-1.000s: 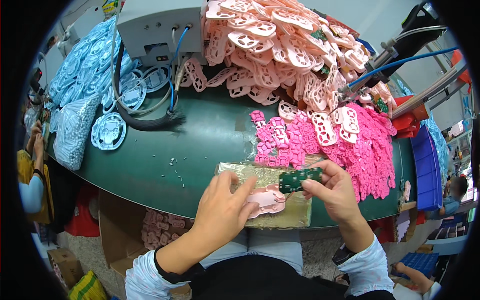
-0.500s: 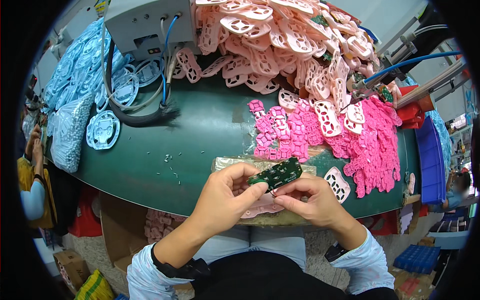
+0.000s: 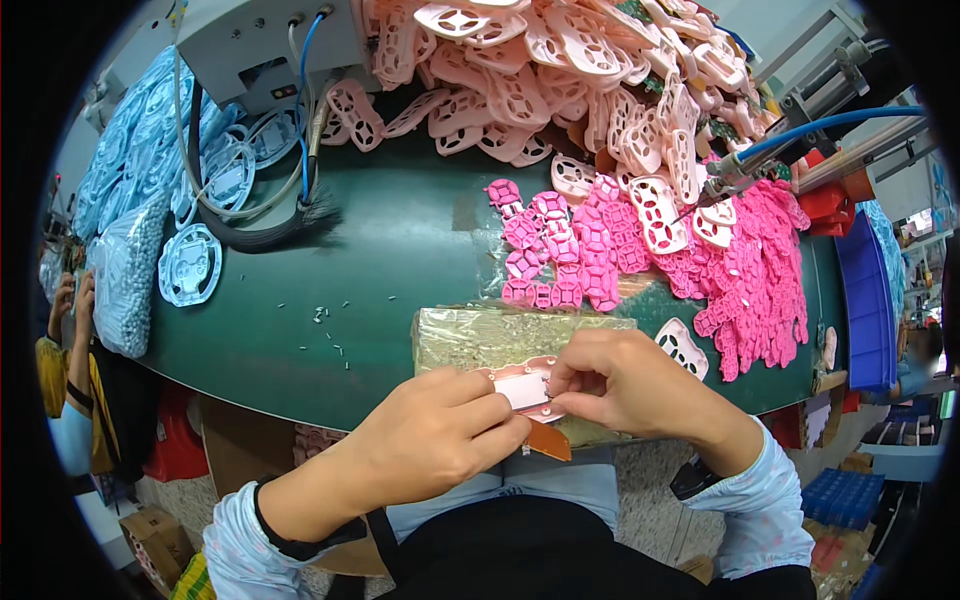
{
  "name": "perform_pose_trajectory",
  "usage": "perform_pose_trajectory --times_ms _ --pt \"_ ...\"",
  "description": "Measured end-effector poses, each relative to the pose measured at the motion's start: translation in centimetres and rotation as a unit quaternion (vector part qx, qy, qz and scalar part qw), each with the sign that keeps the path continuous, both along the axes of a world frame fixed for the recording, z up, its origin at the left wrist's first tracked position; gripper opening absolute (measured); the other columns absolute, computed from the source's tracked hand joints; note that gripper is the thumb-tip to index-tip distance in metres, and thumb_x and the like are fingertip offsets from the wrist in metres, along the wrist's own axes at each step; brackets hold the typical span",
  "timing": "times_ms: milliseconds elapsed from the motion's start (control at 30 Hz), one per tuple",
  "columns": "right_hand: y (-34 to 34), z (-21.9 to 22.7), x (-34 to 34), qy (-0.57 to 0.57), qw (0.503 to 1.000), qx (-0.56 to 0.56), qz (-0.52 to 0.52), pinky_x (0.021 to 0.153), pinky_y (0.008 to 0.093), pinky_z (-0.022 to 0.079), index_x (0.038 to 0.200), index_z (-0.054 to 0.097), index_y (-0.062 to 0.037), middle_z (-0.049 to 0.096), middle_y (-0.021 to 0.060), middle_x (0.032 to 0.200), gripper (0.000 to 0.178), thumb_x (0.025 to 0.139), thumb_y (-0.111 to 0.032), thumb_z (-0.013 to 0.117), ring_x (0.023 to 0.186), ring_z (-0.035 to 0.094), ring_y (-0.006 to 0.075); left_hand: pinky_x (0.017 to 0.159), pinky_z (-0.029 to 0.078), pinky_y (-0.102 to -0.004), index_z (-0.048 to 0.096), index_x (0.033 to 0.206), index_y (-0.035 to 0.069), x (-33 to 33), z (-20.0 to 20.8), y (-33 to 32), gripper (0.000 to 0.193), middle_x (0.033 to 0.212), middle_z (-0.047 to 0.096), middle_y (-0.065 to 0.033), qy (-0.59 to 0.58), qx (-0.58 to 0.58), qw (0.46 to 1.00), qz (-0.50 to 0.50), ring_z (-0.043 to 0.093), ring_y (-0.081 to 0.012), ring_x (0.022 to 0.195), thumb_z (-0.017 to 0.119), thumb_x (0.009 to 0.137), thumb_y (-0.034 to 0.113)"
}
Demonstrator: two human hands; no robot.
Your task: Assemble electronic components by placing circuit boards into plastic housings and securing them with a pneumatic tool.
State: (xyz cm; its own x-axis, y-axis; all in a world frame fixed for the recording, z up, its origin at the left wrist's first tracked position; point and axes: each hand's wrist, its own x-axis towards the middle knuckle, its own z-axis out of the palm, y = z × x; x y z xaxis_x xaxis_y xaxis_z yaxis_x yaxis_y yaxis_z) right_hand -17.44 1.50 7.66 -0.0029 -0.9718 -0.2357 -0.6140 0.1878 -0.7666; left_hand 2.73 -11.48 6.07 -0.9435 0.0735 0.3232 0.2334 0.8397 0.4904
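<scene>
A pale pink plastic shell (image 3: pixel 524 387) lies with its hollow inside facing up on a block wrapped in yellowish film (image 3: pixel 465 335), close in front of me. My left hand (image 3: pixel 447 425) is closed over the shell's left end. From beneath its fingers sticks out an orange-brown panel (image 3: pixel 549 441), which looks like the circuit board turned over. At the shell's right end, my right hand (image 3: pixel 622 378) pinches with thumb and index finger. Whatever sits in that pinch, perhaps a thin wire, is too small to make out.
Bright pink button pads (image 3: pixel 750 280) pile up at right, below a heap of pale pink shells (image 3: pixel 560 70). Another shell (image 3: pixel 682 348) lies beside my right hand. Small pins (image 3: pixel 322 315), a black brush (image 3: pixel 290 228), blue shells (image 3: pixel 190 264) and a grey machine (image 3: pixel 270 55) are leftward.
The green board, held up between both hands before, has been lowered and flipped to its orange-brown side. My left hand has come down over the shell; my right now pinches at its right end.
</scene>
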Motion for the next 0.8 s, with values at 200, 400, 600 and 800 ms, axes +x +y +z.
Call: perform_pose_trajectory --times_ms 200,400,600,800 --pt "-0.7 1.4 1.6 0.105 0.994 0.030 -0.018 0.068 0.0451 0.049 0.085 0.058 -0.0014 0.062 0.0151 0.080 0.013 0.077 -0.007 0.065 0.077 0.063 0.0359 0.067 0.050 -0.0318 0.064 0.096 0.004 -0.4 0.1 0.0 0.025 0.089 0.059 -0.0037 -0.018 -0.047 0.998 -0.039 0.060 -0.0198 0.084 0.064 0.072 0.012" --pt "-1.2 0.8 0.8 0.051 0.998 0.033 0.014 0.068 0.0437 0.050 0.087 0.056 -0.0004 0.062 0.0162 0.081 0.014 0.078 -0.007 0.063 0.077 0.063 0.0375 0.066 0.051 -0.0292 0.063 0.094 0.003 -0.1 -0.3 0.0 0.025 0.088 0.058 -0.0037 -0.019 -0.008 0.998 -0.053 0.059 -0.0184 0.083 0.065 0.071 0.011" --pt "-0.8 0.2 0.6 0.014 1.000 0.025 0.008 0.063 0.0349 0.051 0.088 0.059 -0.0010 0.060 0.0109 0.077 0.018 0.075 -0.005 0.070 0.070 0.063 0.0253 0.068 0.052 -0.0312 0.063 0.095 0.004 0.1 -0.4 1.0 0.026 0.098 0.062 -0.0037 -0.007 -0.058 0.997 -0.057 0.058 -0.0166 0.083 0.065 0.071 0.013" --pt "-0.2 0.5 1.1 0.038 0.998 0.043 -0.005 0.067 0.0420 0.051 0.092 0.058 -0.0025 0.062 0.0147 0.086 0.017 0.077 -0.007 0.064 0.079 0.062 0.0330 0.071 0.052 -0.0334 0.063 0.095 0.002 0.7 -0.4 2.6 0.029 0.108 0.065 -0.0069 -0.006 -0.068 0.998 -0.009 0.058 -0.0195 0.085 0.065 0.069 0.015"
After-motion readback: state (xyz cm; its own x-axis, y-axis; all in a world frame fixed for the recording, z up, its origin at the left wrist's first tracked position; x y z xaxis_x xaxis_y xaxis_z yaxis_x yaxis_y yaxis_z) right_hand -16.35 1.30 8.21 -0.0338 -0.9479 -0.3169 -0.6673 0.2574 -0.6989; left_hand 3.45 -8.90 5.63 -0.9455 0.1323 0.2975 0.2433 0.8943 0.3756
